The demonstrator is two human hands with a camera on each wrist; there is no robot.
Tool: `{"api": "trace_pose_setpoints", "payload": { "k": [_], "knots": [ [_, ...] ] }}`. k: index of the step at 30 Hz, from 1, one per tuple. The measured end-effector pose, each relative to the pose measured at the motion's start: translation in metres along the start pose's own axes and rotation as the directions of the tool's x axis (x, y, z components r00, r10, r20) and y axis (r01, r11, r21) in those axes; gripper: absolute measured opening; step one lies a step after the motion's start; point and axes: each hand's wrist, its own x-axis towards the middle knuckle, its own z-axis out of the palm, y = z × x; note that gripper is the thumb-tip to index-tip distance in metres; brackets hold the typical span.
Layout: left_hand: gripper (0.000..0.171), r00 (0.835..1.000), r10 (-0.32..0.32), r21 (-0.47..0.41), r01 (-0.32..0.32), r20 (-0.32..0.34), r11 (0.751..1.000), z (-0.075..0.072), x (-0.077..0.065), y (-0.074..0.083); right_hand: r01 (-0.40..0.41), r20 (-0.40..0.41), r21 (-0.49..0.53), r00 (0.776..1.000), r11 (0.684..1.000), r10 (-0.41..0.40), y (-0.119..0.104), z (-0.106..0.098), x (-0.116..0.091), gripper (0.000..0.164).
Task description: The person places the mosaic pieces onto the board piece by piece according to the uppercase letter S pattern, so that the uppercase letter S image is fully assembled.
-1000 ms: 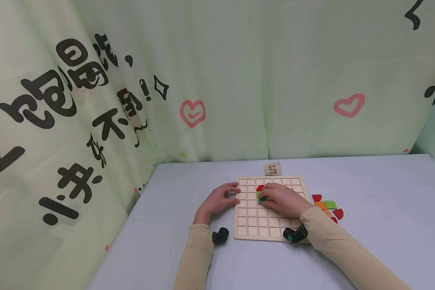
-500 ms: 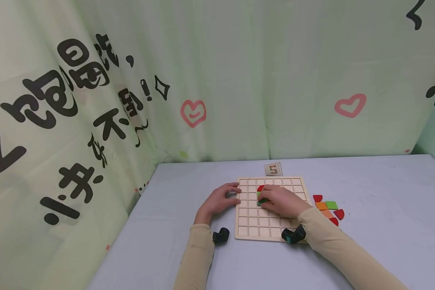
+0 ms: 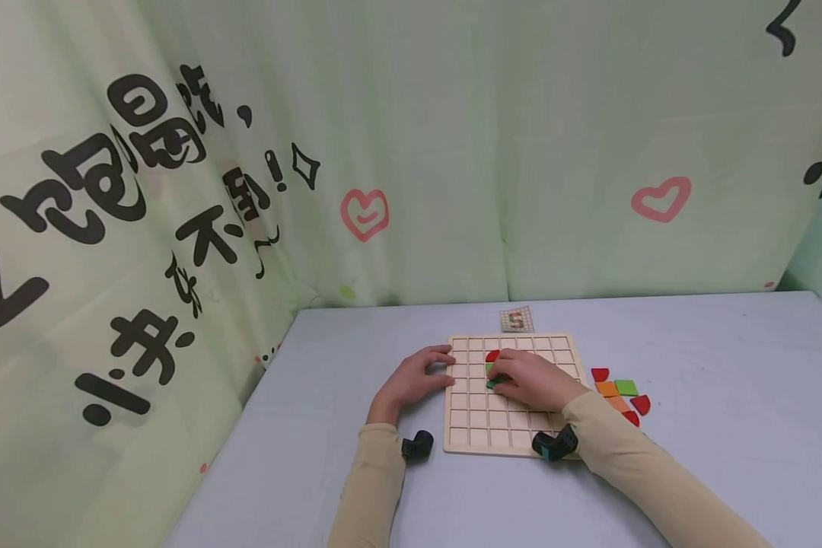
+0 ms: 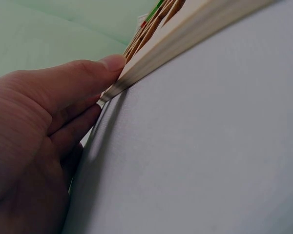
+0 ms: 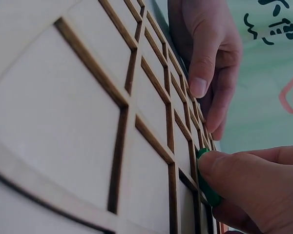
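A wooden board (image 3: 469, 420) with a raised square grid lies flat on the table. My right hand (image 3: 537, 379) pinches a dark green tile (image 5: 207, 181) between thumb and fingers, right at a grid cell in the upper middle of the board. Just beyond it, a red tile (image 3: 492, 355) with a rounded corner and a light green tile (image 3: 489, 368) sit in the grid, partly covered by the fingers. At the board's left edge rests my left hand (image 3: 414, 378), its thumb (image 4: 95, 73) against the rim and the fingers extended alongside.
Loose red, orange and green tiles lie right of the board, among them a green tile (image 3: 626, 387) and a red tile (image 3: 641, 405). Behind the board lies a small card (image 3: 517, 320) printed with a gridded pattern. A pale curtain (image 3: 438, 152) hangs beyond the table.
The right hand has shifted very slightly over the same cells, still with the dark green tile. My left hand stays at the board's edge.
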Motion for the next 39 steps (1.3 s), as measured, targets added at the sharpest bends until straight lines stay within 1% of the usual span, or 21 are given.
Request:
{"api": "trace_pose_setpoints", "payload": {
  "k": [12,20,28,33,39],
  "knots": [
    [0.037,1.000,0.002,-0.018,-0.002,0.000,1.000,-0.0001,-0.0007,0.0000,-0.050,-0.028,-0.011,0.998,0.999,0.049,-0.0028,0.0026,0.0010,0.014],
    [0.038,1.000,0.012,-0.019,-0.012,-0.003,1.000,0.0004,-0.0007,0.0000,-0.044,-0.004,0.007,0.999,0.999,0.044,-0.0015,0.0010,-0.0001,0.015],
    [0.039,1.000,0.017,-0.018,-0.017,-0.005,1.000,0.0005,-0.0002,-0.0002,-0.048,-0.035,0.022,0.998,0.999,0.048,-0.0024,0.0023,-0.0007,0.013],
    [0.038,1.000,0.012,-0.023,-0.012,-0.007,1.000,0.0007,-0.0004,-0.0004,-0.064,-0.027,0.031,0.997,0.997,0.065,-0.0036,0.0018,0.0000,0.012],
    [0.038,1.000,0.020,-0.024,-0.020,-0.011,0.999,0.0009,0.0005,-0.0014,-0.071,-0.034,0.031,0.997,0.997,0.072,-0.0067,0.0010,0.0011,0.015]
  ]
}}
